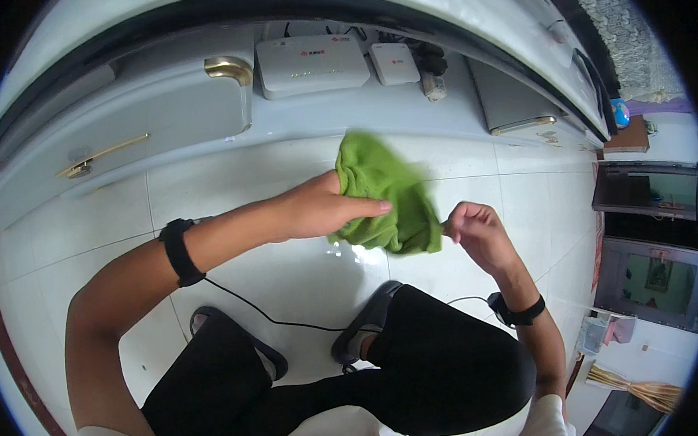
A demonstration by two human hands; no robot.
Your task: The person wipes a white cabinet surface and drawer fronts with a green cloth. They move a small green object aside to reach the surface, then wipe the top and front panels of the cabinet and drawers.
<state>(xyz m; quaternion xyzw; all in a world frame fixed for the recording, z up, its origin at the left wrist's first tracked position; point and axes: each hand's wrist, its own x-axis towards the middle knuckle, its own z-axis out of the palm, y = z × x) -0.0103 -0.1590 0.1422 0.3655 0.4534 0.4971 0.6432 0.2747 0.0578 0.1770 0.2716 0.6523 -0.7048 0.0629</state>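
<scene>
My left hand (315, 211) grips a bright green cloth (377, 186), its thumb pressed over the front and its fingers hidden behind the folds. The cloth hangs bunched above the tiled floor, and its upper right edge is blurred. Beside the cloth's lower right corner, my right hand (483, 234) pinches a small brownish piece (447, 228) between thumb and fingers. Whether this piece belongs to the cloth I cannot tell.
A low white cabinet holds a white router (314, 64), a smaller white box (395, 63) and a plug adapter (434, 87) in an open bay. A drawer handle (102, 155) juts out at left. A black cable (271, 318) runs from the left wristband past my slippered feet.
</scene>
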